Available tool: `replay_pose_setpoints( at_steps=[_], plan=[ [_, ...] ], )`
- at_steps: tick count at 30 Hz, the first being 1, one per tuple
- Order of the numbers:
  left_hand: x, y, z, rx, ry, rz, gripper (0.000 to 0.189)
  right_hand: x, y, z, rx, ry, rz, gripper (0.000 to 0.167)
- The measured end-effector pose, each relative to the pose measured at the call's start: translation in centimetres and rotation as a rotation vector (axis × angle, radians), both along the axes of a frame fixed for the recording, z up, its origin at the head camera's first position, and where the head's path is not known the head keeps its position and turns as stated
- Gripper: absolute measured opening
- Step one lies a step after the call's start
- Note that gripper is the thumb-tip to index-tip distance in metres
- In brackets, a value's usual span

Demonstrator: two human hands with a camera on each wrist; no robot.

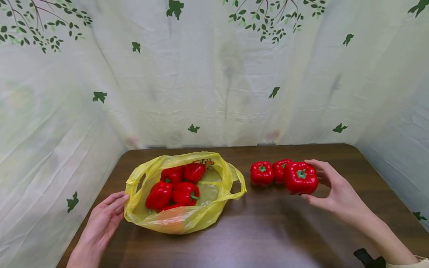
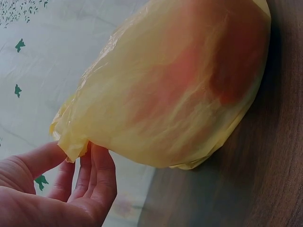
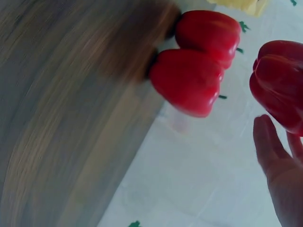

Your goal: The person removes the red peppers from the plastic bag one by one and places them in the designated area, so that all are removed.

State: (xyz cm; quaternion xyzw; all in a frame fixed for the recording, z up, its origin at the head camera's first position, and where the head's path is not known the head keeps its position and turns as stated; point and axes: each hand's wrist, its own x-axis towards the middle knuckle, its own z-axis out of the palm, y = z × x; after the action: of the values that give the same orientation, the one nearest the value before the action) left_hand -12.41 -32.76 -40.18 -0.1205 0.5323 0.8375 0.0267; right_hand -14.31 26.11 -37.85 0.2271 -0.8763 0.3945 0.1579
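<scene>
A yellow plastic bag (image 1: 214, 219) stands with its mouth wide on the left half of the table, several red bell peppers (image 1: 159, 195) inside. At its left rim my left hand (image 1: 104, 219) pinches the thin plastic between thumb and fingers; the left wrist view shows the pinched edge of the bag (image 2: 156, 137) up close. On the right, my right hand (image 1: 338, 193) holds a red bell pepper (image 1: 301, 178) above the table, thumb below and fingers behind it. Just left of that pepper, two more bell peppers (image 1: 261, 174) sit side by side on the wood.
The dark brown wooden table (image 1: 254, 238) has rounded far corners. Behind it and at both sides hangs a pale curtain (image 1: 214, 82) printed with green leaves and branches. A black strap (image 1: 368, 258) shows near the right wrist.
</scene>
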Motion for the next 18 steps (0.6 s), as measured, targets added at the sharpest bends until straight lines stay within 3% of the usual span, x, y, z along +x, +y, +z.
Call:
replay_pose_setpoints(
  at_steps=[8,18],
  plan=[
    [0.1,-0.1,0.2,0.011,-0.039,-0.001,0.015,-0.2,2.0,-0.3,0.058,0.020,-0.098,0.096],
    [0.1,-0.1,0.3,0.016,-0.047,0.001,0.013,-1.2,3.7,-0.9,0.097,-0.022,-0.098,0.094]
  ],
)
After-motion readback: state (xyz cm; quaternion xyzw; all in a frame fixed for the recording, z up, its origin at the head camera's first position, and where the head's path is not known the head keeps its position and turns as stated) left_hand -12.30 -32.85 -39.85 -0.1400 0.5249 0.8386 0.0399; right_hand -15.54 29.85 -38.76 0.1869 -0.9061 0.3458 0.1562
